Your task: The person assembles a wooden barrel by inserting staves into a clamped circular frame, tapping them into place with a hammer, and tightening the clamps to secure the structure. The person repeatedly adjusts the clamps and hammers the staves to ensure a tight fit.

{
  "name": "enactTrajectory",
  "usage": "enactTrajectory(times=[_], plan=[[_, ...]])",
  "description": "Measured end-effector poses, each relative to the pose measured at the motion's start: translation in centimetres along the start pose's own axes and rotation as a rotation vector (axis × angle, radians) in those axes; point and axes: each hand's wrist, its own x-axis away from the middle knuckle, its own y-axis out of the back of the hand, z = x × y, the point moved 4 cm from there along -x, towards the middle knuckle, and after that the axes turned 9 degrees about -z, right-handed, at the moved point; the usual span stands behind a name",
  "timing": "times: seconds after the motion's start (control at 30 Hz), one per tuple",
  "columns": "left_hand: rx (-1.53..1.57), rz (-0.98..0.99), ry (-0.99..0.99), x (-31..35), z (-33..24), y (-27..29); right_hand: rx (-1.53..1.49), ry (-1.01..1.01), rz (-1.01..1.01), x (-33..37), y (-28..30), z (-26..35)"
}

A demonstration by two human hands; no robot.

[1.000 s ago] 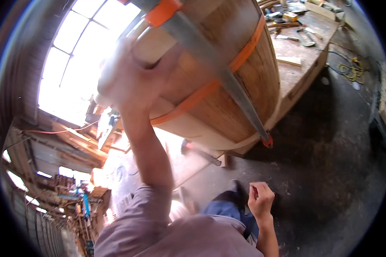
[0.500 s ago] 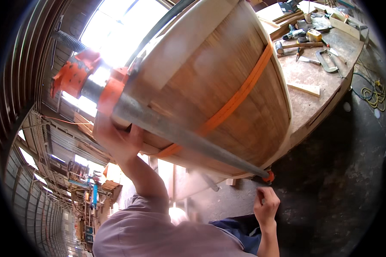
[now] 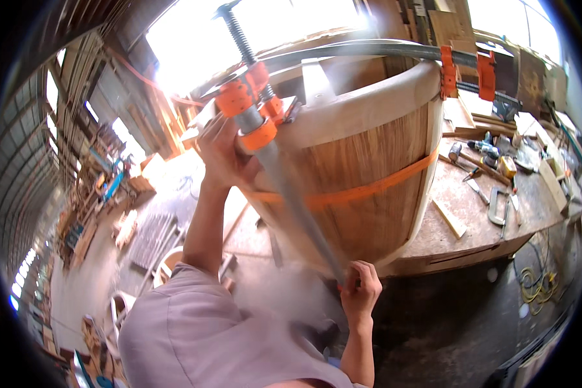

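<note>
A tall wooden tub (image 3: pixel 362 149) of upright staves, with a pale rim and an orange strap (image 3: pixel 368 185) round its side, stands in front of me. Across its near side slants a pipe clamp (image 3: pixel 297 207) with a grey pipe and orange jaws. My left hand (image 3: pixel 221 154) is closed at the clamp's upper orange head, beside the tub's rim; the pipe and head partly hide its grip. At the pipe's lower end, my right hand (image 3: pixel 361 290) has its fingers curled round the tip, where a bit of orange shows.
A second clamp (image 3: pixel 449 71) lies across the tub's top. The workbench (image 3: pixel 427 255) to the right carries a C-clamp (image 3: pixel 496 207), a wood strip (image 3: pixel 449 218), hammers and several other tools. A yellow cord (image 3: pixel 538 288) lies coiled on the floor at the right. Stacked timber stands left.
My view has turned, so the tub stands more upright and the pipe steeper. My right hand, earlier apart from the pipe's lower end, is now at it. My left hand stays by the upper head.
</note>
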Motion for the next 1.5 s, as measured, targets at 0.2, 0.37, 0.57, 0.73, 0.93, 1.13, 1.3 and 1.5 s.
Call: enactTrajectory(times=[0.2,0.37,0.57,0.73,0.93,1.13,1.3,1.5], plan=[[-0.018,-0.042,0.027,-0.8,-1.1,0.6,-0.027,0.290,0.117,-9.6,6.8,6.7],[0.300,-0.309,0.268,2.0,-4.8,1.3,0.225,0.594,0.079,-23.3,9.5,16.9],[0.279,-0.015,0.880,6.8,-11.6,-0.9,0.320,0.638,0.379,-30.2,-3.2,35.4],[0.647,-0.082,0.980,7.4,-13.7,-3.6,0.983,0.381,0.799,-29.7,-10.3,39.3],[0.697,-0.257,1.021,9.5,-13.7,-5.4,0.827,0.550,0.862,-29.5,-14.5,36.4],[0.648,-0.319,0.954,9.0,-13.8,-6.4,0.616,0.633,0.744,-29.9,-9.4,33.2],[0.715,-0.243,1.073,10.1,-13.0,-4.9,0.140,0.545,0.497,-32.7,-5.7,32.4],[0.732,-0.438,1.002,10.5,-12.5,-6.3,-0.357,0.356,0.723,-36.3,-7.3,28.3]])
